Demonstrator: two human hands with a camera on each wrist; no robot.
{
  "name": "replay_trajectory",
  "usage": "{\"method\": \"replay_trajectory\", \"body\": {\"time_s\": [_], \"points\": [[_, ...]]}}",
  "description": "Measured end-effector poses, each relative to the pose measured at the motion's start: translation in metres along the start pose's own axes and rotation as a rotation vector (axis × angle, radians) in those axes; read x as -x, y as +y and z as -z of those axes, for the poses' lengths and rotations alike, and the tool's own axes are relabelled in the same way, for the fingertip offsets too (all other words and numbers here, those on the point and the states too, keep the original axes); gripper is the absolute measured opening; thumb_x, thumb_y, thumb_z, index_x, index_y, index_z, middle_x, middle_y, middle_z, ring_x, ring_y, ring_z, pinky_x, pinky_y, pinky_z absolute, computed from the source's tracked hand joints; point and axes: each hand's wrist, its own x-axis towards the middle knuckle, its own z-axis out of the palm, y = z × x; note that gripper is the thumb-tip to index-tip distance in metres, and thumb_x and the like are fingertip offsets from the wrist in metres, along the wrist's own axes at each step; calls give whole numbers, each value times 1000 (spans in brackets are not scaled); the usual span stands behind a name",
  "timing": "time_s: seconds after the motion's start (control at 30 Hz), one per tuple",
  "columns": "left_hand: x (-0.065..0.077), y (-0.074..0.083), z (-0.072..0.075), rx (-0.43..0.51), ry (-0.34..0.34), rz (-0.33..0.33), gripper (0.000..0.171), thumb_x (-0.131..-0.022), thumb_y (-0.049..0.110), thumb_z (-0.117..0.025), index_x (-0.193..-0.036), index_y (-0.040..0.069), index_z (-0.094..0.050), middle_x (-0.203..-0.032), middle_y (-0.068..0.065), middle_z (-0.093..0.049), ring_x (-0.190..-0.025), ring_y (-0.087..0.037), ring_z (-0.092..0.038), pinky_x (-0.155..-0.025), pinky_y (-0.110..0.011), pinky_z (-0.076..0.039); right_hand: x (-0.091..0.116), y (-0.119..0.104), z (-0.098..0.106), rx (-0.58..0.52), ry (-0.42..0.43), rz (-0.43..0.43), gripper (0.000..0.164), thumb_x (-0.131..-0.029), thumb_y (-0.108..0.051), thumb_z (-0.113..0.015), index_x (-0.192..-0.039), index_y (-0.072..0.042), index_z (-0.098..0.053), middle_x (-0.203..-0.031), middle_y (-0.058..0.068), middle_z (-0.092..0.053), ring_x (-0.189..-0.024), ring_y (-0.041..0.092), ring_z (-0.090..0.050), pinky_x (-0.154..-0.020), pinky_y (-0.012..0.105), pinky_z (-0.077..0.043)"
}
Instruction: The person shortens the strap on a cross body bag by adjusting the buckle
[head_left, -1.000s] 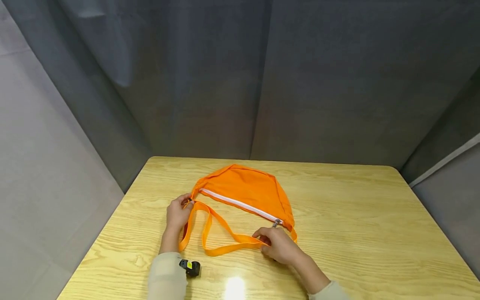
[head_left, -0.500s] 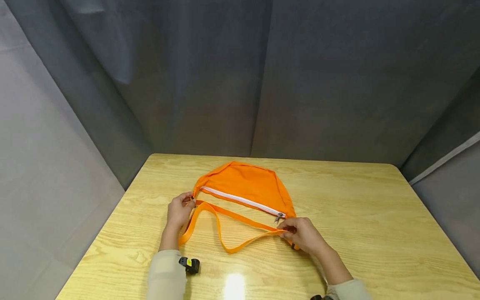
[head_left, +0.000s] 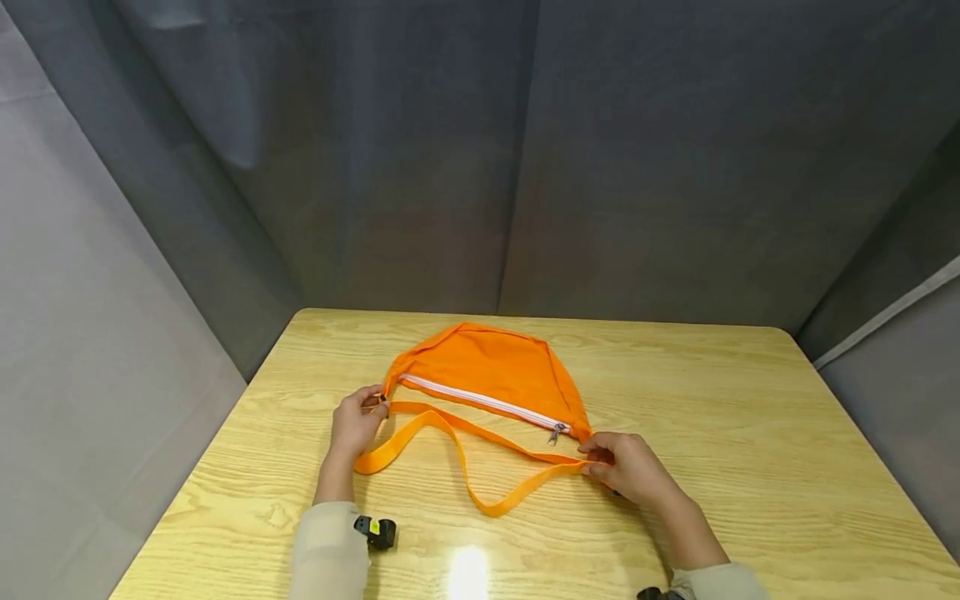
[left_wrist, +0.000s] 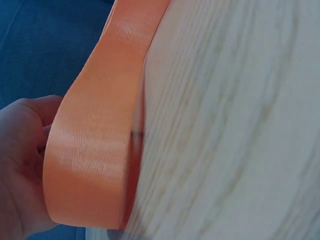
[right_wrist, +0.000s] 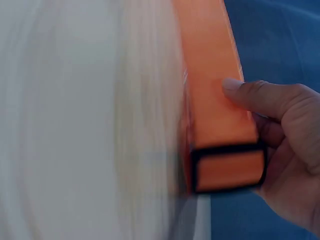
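An orange half-moon waist bag (head_left: 491,371) lies on the table, its white zipper (head_left: 480,402) facing the person. The metal zipper pull (head_left: 556,432) hangs at the zipper's right end. My left hand (head_left: 356,425) pinches the strap near the bag's left corner, by a small black buckle. At the right corner, my right hand (head_left: 633,469) pinches the strap between thumb and fingers. Between the hands the orange strap (head_left: 495,507) runs in two lines, the nearer one sagging. In the right wrist view, a black slider buckle (right_wrist: 229,147) sits on the strap just below the thumb.
The wood-grain table (head_left: 750,467) extends to both sides of the bag. Dark grey curtains (head_left: 405,167) hang behind it, with a pale panel (head_left: 105,333) at left. A black wrist camera (head_left: 378,532) sits by the left sleeve.
My right hand has moved right and slightly away from the person with the strap, drawing it out toward the bag's right corner. The left hand has stayed nearly in place.
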Motion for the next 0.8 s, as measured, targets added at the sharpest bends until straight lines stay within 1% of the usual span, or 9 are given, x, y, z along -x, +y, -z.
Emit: {"method": "replay_trajectory", "body": {"time_s": [0.1,0.2,0.27,0.33,0.4,0.47,0.63,0.73,0.8], "points": [[0,-1,0,-2,-8,5,37,-88,8,-61,-125,3,-58,-111,-18,-60,-97,-31,-61,-84,-42,-47,-4,-14,-11,-16,-23,5,35,-74,-3,-76,-107,1,-65,-91,7,-66,-80,20,-60,-68,33,-51],[0,-2,0,6,-17,6,36,-89,10,-61,-124,3,-59,-112,-18,-60,-97,-31,-61,-84,-42,-47,-8,-27,-24,-25,-48,17,52,-72,-9,-79,-119,2,-59,-100,9,-65,-89,24,-59,-75,39,-49],[0,-3,0,5,-19,3,34,-89,12,-61,-123,4,-60,-111,-18,-60,-98,-30,-60,-84,-42,-47,-11,-33,-31,-39,-75,37,58,-72,-13,-80,-123,1,-57,-105,10,-64,-94,25,-58,-78,41,-48],[0,-3,0,-1,-20,5,34,-89,14,-62,-122,4,-61,-111,-18,-60,-98,-30,-60,-85,-42,-47,-14,-37,-38,-45,-104,59,60,-73,-15,-80,-125,1,-55,-108,10,-64,-98,25,-57,-82,41,-47],[0,-4,1,-9,-25,6,34,-89,14,-63,-121,4,-61,-111,-18,-60,-98,-30,-60,-85,-42,-46,-16,-38,-42,-49,-125,73,56,-74,-14,-79,-123,2,-57,-108,10,-65,-99,24,-58,-83,40,-47],[-1,-4,1,-15,-36,6,34,-90,14,-63,-122,4,-61,-111,-18,-60,-98,-30,-60,-85,-42,-46,-17,-36,-42,-45,-126,65,47,-75,-11,-77,-117,1,-61,-103,9,-66,-94,22,-60,-79,37,-48],[-1,-2,5,-13,-70,6,35,-89,12,-63,-123,4,-60,-111,-19,-59,-98,-31,-61,-85,-43,-46,-14,-26,-33,5,-55,2,22,-75,-3,-75,-97,-4,-70,-86,1,-66,-76,14,-59,-65,28,-48],[-1,-2,8,-23,-82,6,36,-89,12,-63,-124,4,-59,-112,-19,-59,-102,-32,-58,-85,-44,-46,-12,-20,-25,30,-13,-7,13,-75,-1,-75,-86,-8,-72,-82,-2,-66,-75,13,-59,-65,29,-48],[0,-2,10,-27,-87,4,36,-89,11,-63,-124,4,-59,-113,-19,-59,-104,-32,-57,-86,-45,-45,-11,-16,-21,32,2,3,10,-75,-1,-75,-81,-9,-71,-81,-3,-65,-75,14,-59,-67,31,-48]]}}
